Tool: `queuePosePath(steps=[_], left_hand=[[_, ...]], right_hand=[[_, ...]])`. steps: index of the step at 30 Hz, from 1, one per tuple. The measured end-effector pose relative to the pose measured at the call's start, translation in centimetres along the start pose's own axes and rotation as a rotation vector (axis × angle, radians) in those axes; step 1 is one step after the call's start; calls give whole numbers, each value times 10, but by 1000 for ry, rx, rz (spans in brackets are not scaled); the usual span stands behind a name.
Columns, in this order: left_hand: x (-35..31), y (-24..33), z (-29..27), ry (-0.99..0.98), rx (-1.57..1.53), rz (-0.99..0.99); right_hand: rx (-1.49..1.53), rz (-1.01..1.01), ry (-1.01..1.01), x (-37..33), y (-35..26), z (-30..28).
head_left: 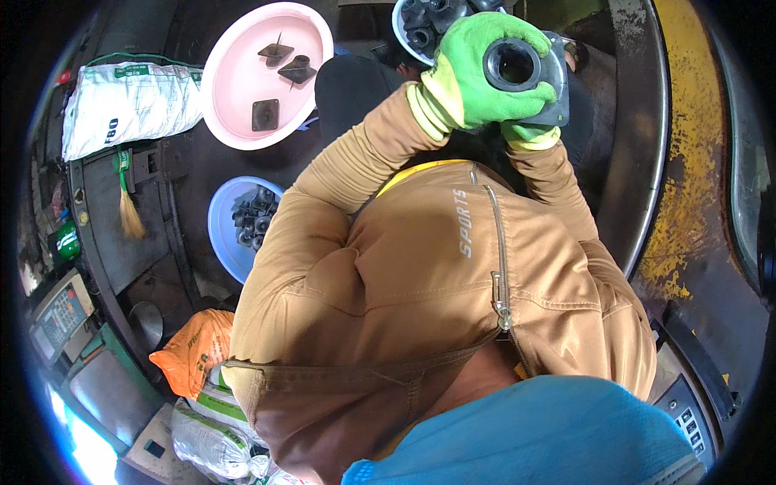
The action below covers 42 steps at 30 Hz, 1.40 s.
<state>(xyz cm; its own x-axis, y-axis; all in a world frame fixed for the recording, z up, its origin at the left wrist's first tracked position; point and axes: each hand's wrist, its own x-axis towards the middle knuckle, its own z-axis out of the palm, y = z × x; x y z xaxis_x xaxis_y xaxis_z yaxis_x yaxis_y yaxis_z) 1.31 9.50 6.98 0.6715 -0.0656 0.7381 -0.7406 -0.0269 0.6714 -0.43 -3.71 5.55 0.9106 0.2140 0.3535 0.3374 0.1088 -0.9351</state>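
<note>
In the head view my left hand [489, 77], in a green glove with a yellow-green cuff, is closed round a black rubber part. This rubber part [553, 101] has a round, hollow collar facing up and a squarish flange with rounded corners. My thumb and fingers wrap round the collar. Below and behind it sits my right hand [531, 133], gloved alike. Only its cuff and a little of the glove show, and its fingers are hidden by the flange and my left hand.
A pink basin [230, 105] at the upper left holds three dark flanged parts. Small black pieces fill part of a blue basin [222, 230] below it; another basin [402, 36] with black parts stands beyond my hands. White sacks, an orange bag [198, 347] and a yellow, rusty machine frame [687, 153] flank me.
</note>
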Motion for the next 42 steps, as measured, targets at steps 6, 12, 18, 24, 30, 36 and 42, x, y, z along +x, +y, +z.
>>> queuePosePath(steps=[6, 12, 18, 24, 30, 36, 42], left_hand=[[11, 15, -16, -199, -170, -41], [8, 21, -27, -446, -387, -219], [13, 19, -33, -651, -507, -246], [25, 2, -29, -1031, -724, -150], [37, 11, -36, -373, -210, -206], [4, 15, 6, 45, -8, -242], [7, 22, -8, -60, -27, -94]], right_hand=[[-86, 32, -224, 2, -34, -6], [57, 28, -398, -12, -23, -12], [106, 135, -496, -23, -15, -22], [30, 63, -460, -12, -13, -10], [-217, -80, -254, 10, 3, -25], [382, -187, -73, -3, 42, -9], [247, -8, -190, -2, 5, -8]])
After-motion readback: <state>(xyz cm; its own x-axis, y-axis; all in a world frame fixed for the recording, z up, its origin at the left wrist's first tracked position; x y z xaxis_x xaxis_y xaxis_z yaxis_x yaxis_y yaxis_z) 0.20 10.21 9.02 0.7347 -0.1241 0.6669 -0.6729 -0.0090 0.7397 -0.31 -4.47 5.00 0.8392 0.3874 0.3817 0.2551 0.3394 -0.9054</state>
